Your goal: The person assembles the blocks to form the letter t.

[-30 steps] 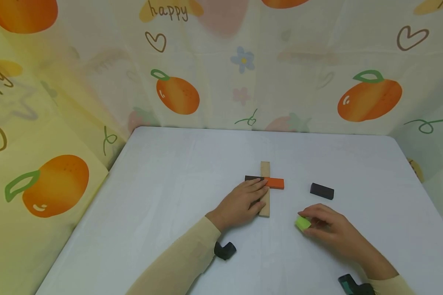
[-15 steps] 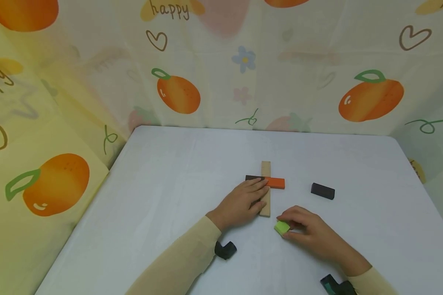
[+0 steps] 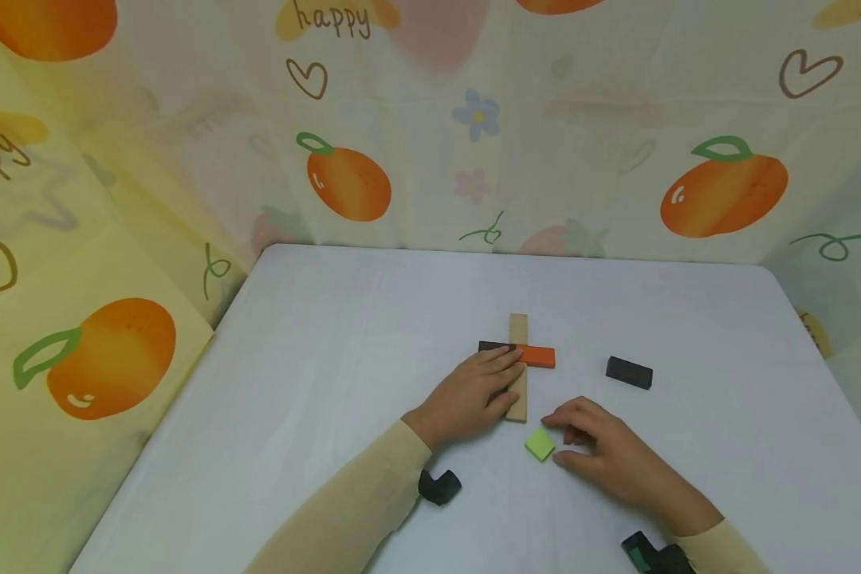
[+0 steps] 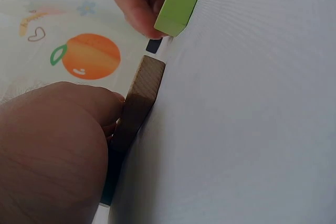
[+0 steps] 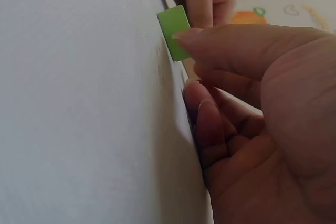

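My left hand (image 3: 469,395) lies with extended fingers across an arrangement of flat blocks, hiding part of it. A wooden block (image 3: 518,402) and a second pale wooden piece (image 3: 519,328) run in one line. An orange block (image 3: 538,357) and a dark block (image 3: 493,346) cross them; the left fingertips rest on these. In the left wrist view, the left thumb touches the wooden block (image 4: 139,95). A light green block (image 3: 540,445) lies on the table just below the arrangement. Beside it my right hand (image 3: 603,446) has thumb and forefinger spread, apart from the block in the head view.
A loose black block (image 3: 629,372) lies farther right on the white table (image 3: 359,335). Dark wrist-worn devices (image 3: 440,487) sit by both sleeves. Cloth with printed oranges (image 3: 430,175) hangs behind the table and along its left side.
My right hand has carried the green block left towards the wooden block, set it down and loosened its fingers from it. The left hand has stayed in place.
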Demonstrator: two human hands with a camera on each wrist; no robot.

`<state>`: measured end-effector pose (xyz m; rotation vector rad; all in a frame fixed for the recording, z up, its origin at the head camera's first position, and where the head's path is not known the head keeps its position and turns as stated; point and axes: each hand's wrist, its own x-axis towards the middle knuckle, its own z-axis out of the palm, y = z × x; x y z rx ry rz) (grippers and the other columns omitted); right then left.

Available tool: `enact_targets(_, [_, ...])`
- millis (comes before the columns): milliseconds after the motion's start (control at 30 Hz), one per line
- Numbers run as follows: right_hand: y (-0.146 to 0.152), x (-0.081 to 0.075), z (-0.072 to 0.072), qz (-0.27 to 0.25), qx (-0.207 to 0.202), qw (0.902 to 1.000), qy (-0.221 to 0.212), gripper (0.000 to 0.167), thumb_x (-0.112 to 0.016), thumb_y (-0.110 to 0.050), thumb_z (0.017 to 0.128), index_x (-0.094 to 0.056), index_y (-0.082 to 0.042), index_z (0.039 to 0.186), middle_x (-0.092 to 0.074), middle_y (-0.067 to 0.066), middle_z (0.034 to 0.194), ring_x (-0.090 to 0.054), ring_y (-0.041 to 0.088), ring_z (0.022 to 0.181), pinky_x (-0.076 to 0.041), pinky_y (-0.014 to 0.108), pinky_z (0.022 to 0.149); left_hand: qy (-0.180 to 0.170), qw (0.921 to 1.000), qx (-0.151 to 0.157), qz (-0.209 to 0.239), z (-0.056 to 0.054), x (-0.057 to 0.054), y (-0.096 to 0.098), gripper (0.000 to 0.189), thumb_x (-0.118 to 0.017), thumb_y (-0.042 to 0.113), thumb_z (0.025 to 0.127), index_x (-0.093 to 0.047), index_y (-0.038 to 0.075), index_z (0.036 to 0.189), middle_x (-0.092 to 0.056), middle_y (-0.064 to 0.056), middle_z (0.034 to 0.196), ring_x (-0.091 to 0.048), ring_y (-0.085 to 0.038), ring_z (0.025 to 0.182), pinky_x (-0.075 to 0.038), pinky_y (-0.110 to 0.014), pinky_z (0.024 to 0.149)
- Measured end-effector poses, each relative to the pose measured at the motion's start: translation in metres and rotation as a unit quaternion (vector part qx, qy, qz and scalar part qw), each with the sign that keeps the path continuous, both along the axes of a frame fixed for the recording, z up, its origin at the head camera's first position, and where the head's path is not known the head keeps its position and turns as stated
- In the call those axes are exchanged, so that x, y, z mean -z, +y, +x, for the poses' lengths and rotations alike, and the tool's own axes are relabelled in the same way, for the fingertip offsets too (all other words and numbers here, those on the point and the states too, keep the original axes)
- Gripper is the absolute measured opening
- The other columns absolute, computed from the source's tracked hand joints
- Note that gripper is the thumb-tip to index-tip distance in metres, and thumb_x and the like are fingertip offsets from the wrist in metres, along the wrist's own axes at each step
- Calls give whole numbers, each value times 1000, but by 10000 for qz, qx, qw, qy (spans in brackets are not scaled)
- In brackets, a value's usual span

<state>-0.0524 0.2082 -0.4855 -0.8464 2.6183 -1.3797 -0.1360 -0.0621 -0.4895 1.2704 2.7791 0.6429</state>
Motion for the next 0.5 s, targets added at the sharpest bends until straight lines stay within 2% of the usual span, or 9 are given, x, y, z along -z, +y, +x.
enact_targets(233, [-5,-1,0,528,149,9980,-302,28,-87,-13,97,-79,-13,123,-59,-6,123,-57,10,99,-56,25,84,69,10000,-22,-9,1,0,1,54,-57,33,116,-51,6,162,-40,-5,171,-30,-20,160,-17,-31,130])
enact_targets(500, [-15,-4,-1,648,211,9975,-182,24,-87,-15,97,-79,-15,120,-58,-9,116,-53,10,93,-52,26,78,56,10000,-6,70,0,0,0,54,-58,33,116,-51,6,162,-41,-6,170,-31,-21,160,-17,-31,130])
